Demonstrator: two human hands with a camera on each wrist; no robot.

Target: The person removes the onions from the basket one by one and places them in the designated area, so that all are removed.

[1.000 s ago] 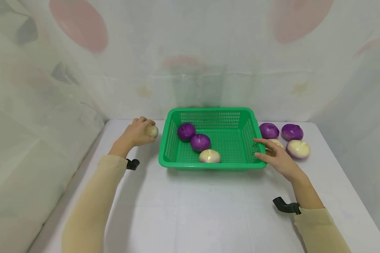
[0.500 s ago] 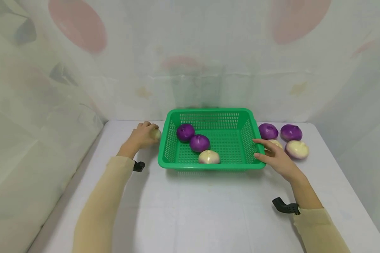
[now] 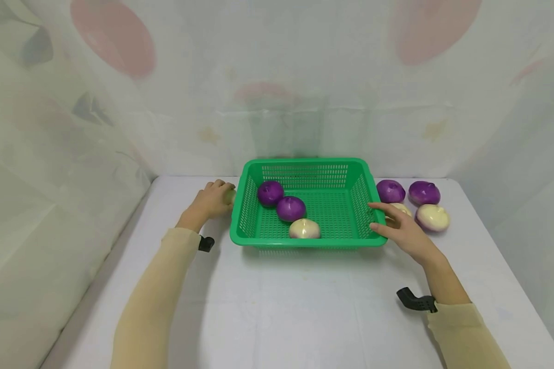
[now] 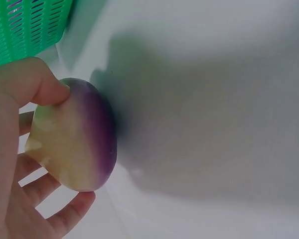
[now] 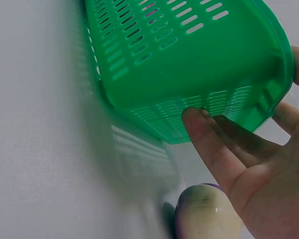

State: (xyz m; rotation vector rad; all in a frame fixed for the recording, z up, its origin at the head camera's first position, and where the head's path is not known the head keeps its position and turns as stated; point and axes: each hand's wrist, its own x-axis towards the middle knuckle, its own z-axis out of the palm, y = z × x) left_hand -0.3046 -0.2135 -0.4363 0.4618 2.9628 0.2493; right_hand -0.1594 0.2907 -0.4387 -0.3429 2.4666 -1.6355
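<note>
In the head view, my left hand is just left of the green basket. It holds a purple-and-cream turnip, thumb on one side and fingertips on the other. The turnip is close over the white table, purple side down, mostly hidden by the hand in the head view. My right hand grips the basket's right rim, with fingers against the outer wall in the right wrist view. Inside the basket lie two purple turnips and one cream-topped turnip.
Right of the basket are two purple turnips and a cream-topped turnip. Another cream-topped turnip lies by my right hand, partly covered in the head view. A patterned curtain closes off the back and sides.
My left hand has moved right with the turnip, up beside the basket's left wall. The right hand and basket have stayed in place.
</note>
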